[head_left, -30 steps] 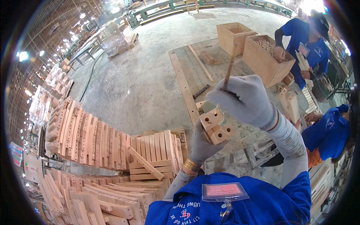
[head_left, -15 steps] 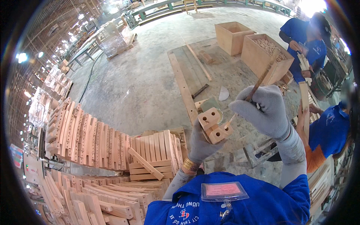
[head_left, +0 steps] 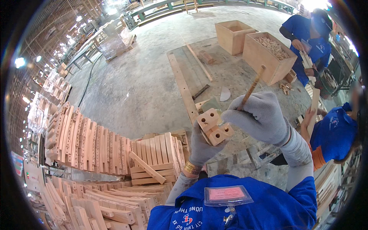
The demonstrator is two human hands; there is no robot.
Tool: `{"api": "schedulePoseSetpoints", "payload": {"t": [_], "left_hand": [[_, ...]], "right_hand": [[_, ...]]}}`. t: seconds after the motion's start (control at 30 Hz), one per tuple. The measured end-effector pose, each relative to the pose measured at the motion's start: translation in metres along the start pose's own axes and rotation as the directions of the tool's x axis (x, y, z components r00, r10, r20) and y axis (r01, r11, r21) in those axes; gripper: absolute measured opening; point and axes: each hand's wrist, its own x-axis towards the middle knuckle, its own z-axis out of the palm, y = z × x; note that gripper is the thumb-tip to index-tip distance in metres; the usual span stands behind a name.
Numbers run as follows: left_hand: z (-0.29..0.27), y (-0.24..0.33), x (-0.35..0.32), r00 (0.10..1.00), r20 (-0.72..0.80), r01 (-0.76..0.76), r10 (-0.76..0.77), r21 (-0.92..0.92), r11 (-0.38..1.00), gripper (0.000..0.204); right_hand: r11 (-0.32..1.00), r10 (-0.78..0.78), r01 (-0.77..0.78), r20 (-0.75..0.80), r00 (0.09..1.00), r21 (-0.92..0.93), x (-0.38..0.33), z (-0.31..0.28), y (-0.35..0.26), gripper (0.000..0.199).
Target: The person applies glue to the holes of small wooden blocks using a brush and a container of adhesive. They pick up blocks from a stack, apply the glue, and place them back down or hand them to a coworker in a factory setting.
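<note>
Blocks point(head_left: 208, 118), 2 pale wooden ends side by side, 4 drilled holes in all; location: in the left hand point(head_left: 203, 147), in front of the wearer's chest.

Left hand: grey glove, fingers wrapped about the blocks' sides, pressed to the wood; their far side is hidden.
Right hand point(head_left: 260, 119): grey glove, fingers curled, thumb and forefinger pinching 1 thin stick point(head_left: 253, 86), tilted, just beside the blocks. Its lower tip cannot be made out clearly.

Risks, as judged: blocks could twist or slide apart if the left grip slackens, only 1 hand being seen to hold them. Stick could scrape a hole's rim if the right wrist wavers. Glove knit could snag on a sharp wooden edge.

Materials: blocks smooth, pale, corners eased, holes round and dark. Stick brown, slender, mottled. Gloves knitted, matte.

Surroundings: 1 box point(head_left: 264, 65) of flat wooden panels, holding short round pegs point(head_left: 272, 46); 1 long flat plank point(head_left: 182, 86) with small holes, on grey, stained floor point(head_left: 134, 84); stacked slats point(head_left: 88, 138), narrow, many drilled.
</note>
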Motion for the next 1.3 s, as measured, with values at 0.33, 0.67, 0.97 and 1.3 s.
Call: {"api": "schedulePoseSetpoints", "payload": {"t": [0.33,0.67,0.97,1.3], "left_hand": [[-0.005,-0.007,-0.004,0.998,-0.047,-0.035,0.049,0.258,0.965,0.084],[-0.001,-0.007,-0.003,0.998,-0.026,-0.055,0.058,0.102,0.993,0.086],[0.000,0.021,0.003,0.993,0.060,-0.107,0.098,0.177,0.978,0.089],[-0.002,0.022,0.003,0.994,0.075,-0.098,0.077,0.354,0.930,0.086]], "right_hand": [[0.999,0.030,-0.028,-0.091,0.995,0.028,0.000,-0.005,-0.008,0.021],[0.984,0.021,-0.008,-0.068,0.997,0.178,0.005,-0.001,-0.016,0.011],[0.992,-0.087,0.077,0.111,0.990,0.096,0.006,0.012,-0.010,0.009],[0.985,-0.155,0.147,0.089,0.984,0.088,0.005,0.005,-0.015,0.009]]}}
